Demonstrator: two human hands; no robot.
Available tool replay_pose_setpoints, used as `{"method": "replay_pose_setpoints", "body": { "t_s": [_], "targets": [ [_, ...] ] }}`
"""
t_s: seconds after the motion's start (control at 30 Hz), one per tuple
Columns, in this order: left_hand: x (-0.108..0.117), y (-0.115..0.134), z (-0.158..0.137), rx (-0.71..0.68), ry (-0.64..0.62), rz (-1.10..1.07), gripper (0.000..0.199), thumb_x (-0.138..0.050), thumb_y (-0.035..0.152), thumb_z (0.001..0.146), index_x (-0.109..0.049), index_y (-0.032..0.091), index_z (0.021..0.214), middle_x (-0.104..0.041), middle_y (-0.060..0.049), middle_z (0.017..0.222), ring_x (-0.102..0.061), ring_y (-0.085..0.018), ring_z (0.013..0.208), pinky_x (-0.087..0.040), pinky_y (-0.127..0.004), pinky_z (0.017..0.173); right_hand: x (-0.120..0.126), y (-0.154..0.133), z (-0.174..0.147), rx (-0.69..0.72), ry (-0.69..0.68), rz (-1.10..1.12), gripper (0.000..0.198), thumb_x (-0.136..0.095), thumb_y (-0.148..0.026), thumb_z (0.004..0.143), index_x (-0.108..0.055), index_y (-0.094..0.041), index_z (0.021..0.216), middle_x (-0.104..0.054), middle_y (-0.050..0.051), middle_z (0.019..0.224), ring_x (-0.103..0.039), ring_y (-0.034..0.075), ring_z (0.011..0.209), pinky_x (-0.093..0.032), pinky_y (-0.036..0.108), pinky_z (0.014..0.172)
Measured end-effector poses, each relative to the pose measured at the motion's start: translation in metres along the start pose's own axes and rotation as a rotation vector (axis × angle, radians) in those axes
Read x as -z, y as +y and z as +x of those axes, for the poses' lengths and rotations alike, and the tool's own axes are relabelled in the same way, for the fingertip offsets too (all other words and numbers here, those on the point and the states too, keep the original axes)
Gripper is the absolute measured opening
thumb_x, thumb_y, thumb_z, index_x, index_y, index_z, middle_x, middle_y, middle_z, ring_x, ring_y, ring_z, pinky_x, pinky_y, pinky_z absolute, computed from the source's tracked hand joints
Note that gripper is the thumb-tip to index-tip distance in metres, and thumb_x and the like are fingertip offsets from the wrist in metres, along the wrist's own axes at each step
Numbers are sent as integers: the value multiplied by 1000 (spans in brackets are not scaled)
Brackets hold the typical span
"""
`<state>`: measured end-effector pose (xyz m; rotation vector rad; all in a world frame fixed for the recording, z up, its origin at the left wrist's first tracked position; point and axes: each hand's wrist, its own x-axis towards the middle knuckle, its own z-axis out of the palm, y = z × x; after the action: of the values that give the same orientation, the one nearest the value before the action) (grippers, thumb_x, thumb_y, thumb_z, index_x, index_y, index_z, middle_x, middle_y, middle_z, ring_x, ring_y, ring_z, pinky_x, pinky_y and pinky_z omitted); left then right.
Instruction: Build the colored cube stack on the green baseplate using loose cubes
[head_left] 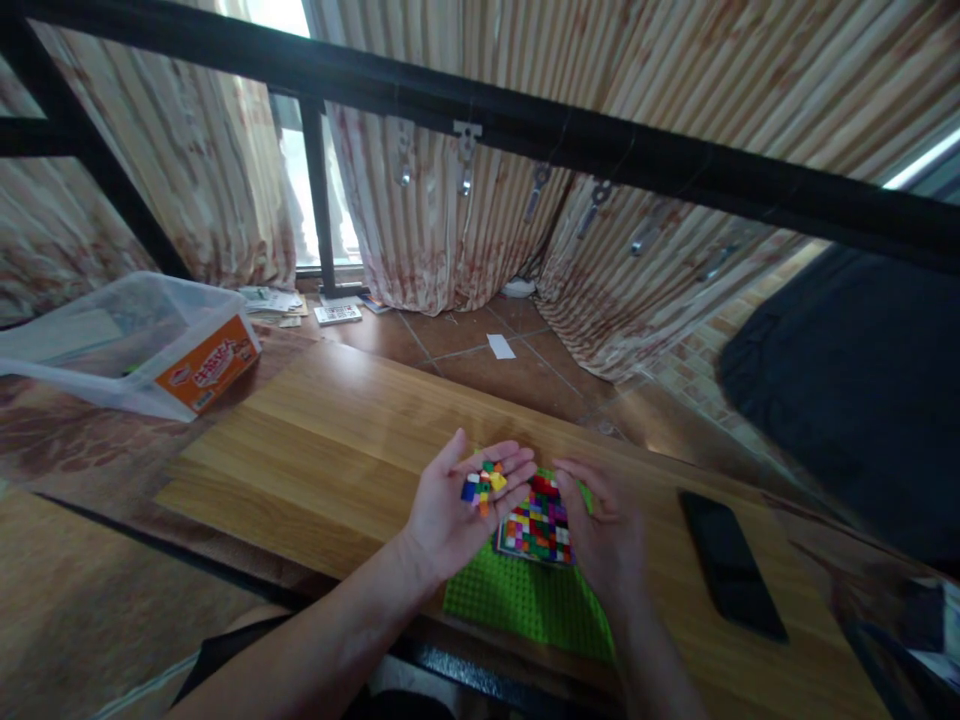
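My left hand (461,515) is turned palm up with its fingers stretched out. Small coloured toy bricks (486,486), among them yellow, blue, white and orange ones, rest in its palm. Beside it, my right hand (604,520) is slightly blurred, thumb and forefinger drawn close together; whatever may be between them is hidden. Beneath both hands lies a green studded baseplate (529,610). On it is a square panel of multicoloured bricks (536,530), partly covered by the fingers of both hands.
The baseplate lies on a wooden table (322,430). A black phone (733,565) is at the right of the table. At the left stands a clear plastic bin (142,340) with an orange label. Behind are a dark metal rail (555,125), hanging curtains (442,220) and papers on the tiled floor.
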<state>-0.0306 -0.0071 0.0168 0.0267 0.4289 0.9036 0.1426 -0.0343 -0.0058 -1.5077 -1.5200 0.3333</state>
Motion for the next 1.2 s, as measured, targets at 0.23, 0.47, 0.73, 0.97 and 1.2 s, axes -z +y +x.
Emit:
{"method": "replay_pose_setpoints", "body": {
  "t_s": [0.23, 0.47, 0.73, 0.97, 1.2],
  "targets": [
    [0, -3, -1, 36, -74, -65, 53, -40, 50, 91, -62, 4, 106, -65, -16, 103, -62, -18, 90, -48, -25, 78, -10, -34, -3, 232, -108, -166, 16, -64, -33, 83, -70, -25, 95, -65, 5, 103, -57, 24, 100, -46, 41, 88],
    [1, -3, -2, 84, -99, -59, 56, -41, 53, 90, -63, 4, 105, -66, -17, 101, -63, -18, 85, -50, -25, 73, -16, -34, -8, 234, -104, -265, 14, -64, -32, 82, -70, -25, 93, -63, 6, 101, -55, 26, 97, -44, 42, 85],
    [-4, -1, -1, -3, 25, -8, 46, -45, 44, 90, -64, 2, 98, -66, -21, 108, -62, -24, 104, -48, -29, 91, -10, -28, -6, 66, -94, -71, 8, -65, -32, 80, -65, -24, 82, -66, 2, 85, -58, 20, 82, -45, 33, 74],
    [-1, 0, 1, 1, 58, 31, 43, -46, 41, 90, -64, 4, 98, -66, -20, 108, -64, -24, 102, -49, -31, 91, -11, -26, -5, -125, -105, 133, 11, -61, -31, 80, -65, -21, 76, -66, 0, 71, -58, 15, 65, -45, 26, 61],
    [-1, 5, 1, -80, 127, 34, 40, -47, 38, 90, -65, 3, 95, -67, -22, 104, -65, -25, 101, -50, -31, 90, 17, -8, 5, -159, -34, 64, 27, -62, -36, 81, -70, -23, 102, -73, 6, 98, -66, 23, 88, -52, 38, 82]
  ]
}}
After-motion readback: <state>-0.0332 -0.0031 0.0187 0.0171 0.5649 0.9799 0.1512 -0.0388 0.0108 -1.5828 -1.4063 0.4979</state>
